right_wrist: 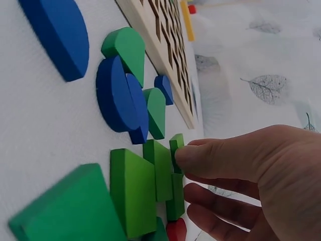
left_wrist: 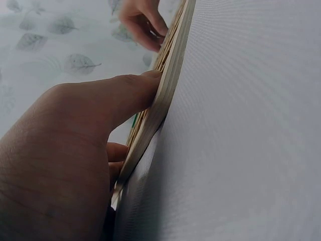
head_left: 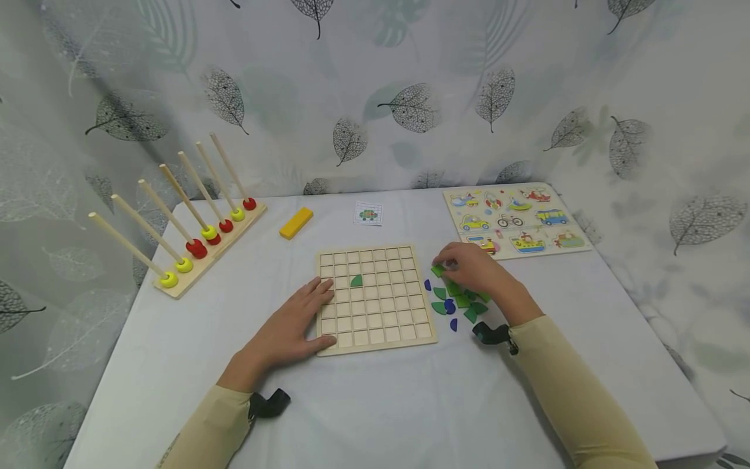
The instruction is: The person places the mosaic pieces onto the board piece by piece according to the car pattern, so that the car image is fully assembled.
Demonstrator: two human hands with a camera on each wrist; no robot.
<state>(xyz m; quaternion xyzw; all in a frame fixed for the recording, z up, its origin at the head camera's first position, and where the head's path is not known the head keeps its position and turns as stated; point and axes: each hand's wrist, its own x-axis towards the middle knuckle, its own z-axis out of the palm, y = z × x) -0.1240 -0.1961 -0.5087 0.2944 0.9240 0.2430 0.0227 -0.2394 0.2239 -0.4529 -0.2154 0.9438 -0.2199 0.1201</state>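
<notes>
A wooden grid board (head_left: 375,348) lies at the middle of the table, with one green quarter-circle piece (head_left: 357,281) in a cell toward its upper left. My left hand (head_left: 293,322) rests on the board's left side, fingers spread over the edge and thumb at the near corner. In the left wrist view the thumb (left_wrist: 135,90) lies against the board's rim (left_wrist: 168,90). Right of the board, my right hand (head_left: 474,268) pinches a light green square piece (right_wrist: 175,146) between thumb and fingers. Below it lie more green squares (right_wrist: 133,193), green quarter-circles (head_left: 439,308) and blue half-circles (head_left: 454,324).
On the left stands a wooden peg rack (head_left: 176,286) with red and yellow beads. A yellow block (head_left: 296,223) and a small pattern card (head_left: 368,213) lie behind the board. A picture puzzle board (head_left: 562,221) lies at the back right. Leaf-patterned cloth (head_left: 410,65) hangs behind the table.
</notes>
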